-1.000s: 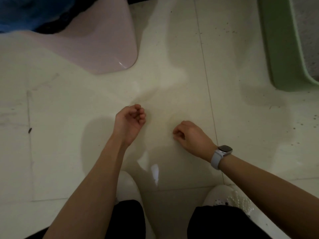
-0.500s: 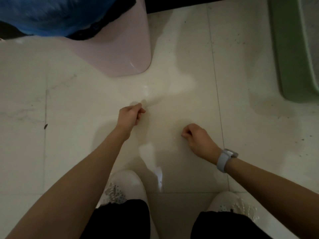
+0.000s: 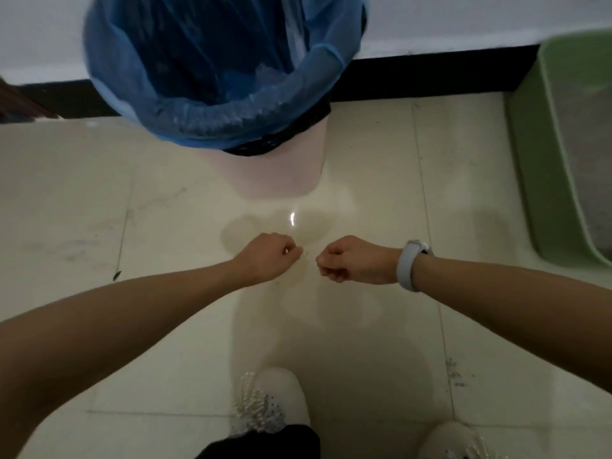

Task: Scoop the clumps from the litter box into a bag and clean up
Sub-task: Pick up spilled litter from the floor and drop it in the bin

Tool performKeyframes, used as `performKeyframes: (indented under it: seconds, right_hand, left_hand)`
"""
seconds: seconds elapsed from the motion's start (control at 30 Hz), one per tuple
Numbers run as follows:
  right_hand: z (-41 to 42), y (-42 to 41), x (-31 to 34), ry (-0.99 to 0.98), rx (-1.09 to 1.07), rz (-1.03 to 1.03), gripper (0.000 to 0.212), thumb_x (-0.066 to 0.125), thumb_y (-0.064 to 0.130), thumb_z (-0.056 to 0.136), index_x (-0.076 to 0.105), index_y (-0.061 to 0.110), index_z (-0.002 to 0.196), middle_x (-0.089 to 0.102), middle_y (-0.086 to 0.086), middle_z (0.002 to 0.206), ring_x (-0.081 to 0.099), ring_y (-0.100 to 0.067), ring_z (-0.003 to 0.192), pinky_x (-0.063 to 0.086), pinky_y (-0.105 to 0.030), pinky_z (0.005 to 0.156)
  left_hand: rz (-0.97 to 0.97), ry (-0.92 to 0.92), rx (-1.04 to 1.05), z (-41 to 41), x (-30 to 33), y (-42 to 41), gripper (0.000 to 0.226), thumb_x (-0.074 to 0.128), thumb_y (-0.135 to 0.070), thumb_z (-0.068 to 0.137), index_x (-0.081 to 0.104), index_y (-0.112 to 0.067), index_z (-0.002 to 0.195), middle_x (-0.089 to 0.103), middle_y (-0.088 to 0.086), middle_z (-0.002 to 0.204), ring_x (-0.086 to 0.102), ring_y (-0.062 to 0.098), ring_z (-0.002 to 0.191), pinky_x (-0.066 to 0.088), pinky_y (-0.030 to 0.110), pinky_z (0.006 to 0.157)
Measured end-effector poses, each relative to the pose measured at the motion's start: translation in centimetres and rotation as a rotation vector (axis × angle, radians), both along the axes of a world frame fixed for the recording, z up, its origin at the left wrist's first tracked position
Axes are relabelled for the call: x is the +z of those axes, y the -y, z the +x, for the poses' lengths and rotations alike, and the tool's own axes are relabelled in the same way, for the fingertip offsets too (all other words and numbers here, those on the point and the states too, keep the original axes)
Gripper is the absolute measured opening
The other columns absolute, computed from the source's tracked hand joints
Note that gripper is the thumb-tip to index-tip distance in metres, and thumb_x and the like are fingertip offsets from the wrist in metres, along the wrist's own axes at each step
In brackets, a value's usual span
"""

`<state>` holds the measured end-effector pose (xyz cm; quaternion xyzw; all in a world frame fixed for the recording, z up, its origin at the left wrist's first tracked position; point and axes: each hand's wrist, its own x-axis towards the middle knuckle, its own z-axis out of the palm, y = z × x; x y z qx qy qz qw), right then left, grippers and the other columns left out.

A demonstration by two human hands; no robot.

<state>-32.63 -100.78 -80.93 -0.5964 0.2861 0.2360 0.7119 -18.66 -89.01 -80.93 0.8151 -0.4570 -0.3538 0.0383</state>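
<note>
The floor (image 3: 165, 326) is pale glossy tile with thin grout lines. A pink bin (image 3: 281, 173) stands at its far edge by the wall, a green litter box (image 3: 543, 167) at its right edge, with dark specks (image 3: 458, 376) scattered near the right.

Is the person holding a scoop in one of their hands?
No. The left hand and right hand are both curled into fists above the floor, with no scoop in either.
</note>
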Motion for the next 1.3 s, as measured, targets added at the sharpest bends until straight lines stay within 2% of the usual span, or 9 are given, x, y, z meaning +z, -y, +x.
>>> performKeyframes:
  seconds: [0.1,0.23,0.3,0.4,0.6,0.73,0.87,1.17,1.3]
  right_hand:
    - [0.8,-0.5,-1.3,-0.071,-0.088,0.271,0.017,0.048,-0.002,0.091,0.059,0.004,0.080,0.061,-0.003,0.068,0.055,-0.005,0.055,0.048,-0.015,0.058]
    - [0.0,-1.5,-3.1,-0.107,-0.279,0.346,0.025,0.041,-0.013,0.088,0.061,0.000,0.079,0.062,-0.005,0.059,0.055,-0.011,0.055,0.048,-0.017,0.054]
    - [-0.7,-1.9,-3.7,-0.120,-0.314,0.277,0.030,0.037,-0.014,0.087,0.060,-0.001,0.075,0.057,-0.008,0.060,0.050,-0.015,0.056,0.043,-0.018,0.051]
    - [-1.3,-2.2,-4.4,-0.139,-0.383,0.142,0.031,0.035,-0.011,0.087,0.058,0.000,0.069,0.050,-0.011,0.062,0.043,-0.018,0.055,0.036,-0.020,0.048]
    - [-0.8,-3.2,-5.1,-0.118,-0.470,-0.062,0.028,0.043,-0.007,0.087,0.061,0.006,0.069,0.050,-0.008,0.062,0.042,-0.015,0.054,0.036,-0.016,0.044]
    - [-0.1,-4.2,-5.5,-0.103,-0.413,-0.292,0.021,0.050,0.001,0.088,0.063,0.011,0.076,0.053,0.001,0.066,0.045,-0.010,0.058,0.037,-0.015,0.052]
    - [0.6,-4.6,-5.9,-0.058,-0.306,-0.586,0.016,0.052,0.010,0.090,0.067,0.009,0.095,0.058,0.004,0.084,0.051,-0.009,0.076,0.035,-0.012,0.056]
    - [3.2,-5.2,-5.9,0.038,-0.201,-0.730,0.016,0.056,0.007,0.087,0.066,0.000,0.098,0.063,-0.016,0.102,0.057,-0.023,0.091,0.032,-0.011,0.071]
    - [3.9,-5.5,-6.2,0.057,-0.164,-0.768,0.017,0.054,0.006,0.088,0.066,-0.001,0.098,0.060,-0.018,0.104,0.057,-0.027,0.094,0.033,-0.011,0.071]
  left_hand:
    - [-0.044,0.006,0.061,0.7,-0.7,-3.2,0.027,0.048,-0.033,0.094,0.065,-0.012,0.098,0.055,-0.004,0.075,0.049,0.013,0.072,0.031,0.023,0.063]
    - [-0.140,-0.003,0.365,0.5,-3.0,-7.3,0.015,0.062,-0.026,0.087,0.068,-0.013,0.092,0.044,-0.011,0.058,0.042,0.004,0.055,0.030,0.013,0.052]
    - [-0.144,-0.007,0.423,-0.5,-4.5,-8.9,0.015,0.066,-0.024,0.084,0.068,-0.012,0.092,0.048,-0.009,0.061,0.042,0.003,0.056,0.030,0.014,0.053]
    - [-0.162,-0.020,0.468,-2.3,-6.2,-10.3,0.019,0.068,-0.023,0.083,0.067,-0.010,0.096,0.061,-0.002,0.081,0.051,0.011,0.073,0.032,0.016,0.065]
    - [-0.257,0.027,0.631,-3.6,-7.2,-9.6,0.021,0.072,-0.028,0.079,0.068,-0.013,0.094,0.062,-0.002,0.086,0.055,0.014,0.079,0.042,0.025,0.074]
    - [-0.291,0.076,0.541,-3.8,-7.7,-9.5,0.017,0.073,-0.026,0.078,0.071,-0.013,0.088,0.069,0.002,0.088,0.062,0.018,0.081,0.039,0.019,0.070]
    - [-0.337,0.097,0.439,-3.5,-8.0,-9.5,0.012,0.074,-0.020,0.077,0.072,-0.012,0.084,0.070,0.003,0.084,0.065,0.022,0.076,0.041,0.021,0.068]
    - [-0.320,0.135,0.301,-3.2,-8.2,-9.6,0.020,0.056,-0.029,0.082,0.069,-0.013,0.084,0.069,0.001,0.085,0.064,0.024,0.078,0.037,0.022,0.066]
    - [-0.337,0.073,0.528,-2.6,-8.0,-9.8,0.012,0.060,-0.019,0.089,0.067,-0.009,0.090,0.068,0.004,0.089,0.059,0.019,0.077,0.034,0.020,0.065]
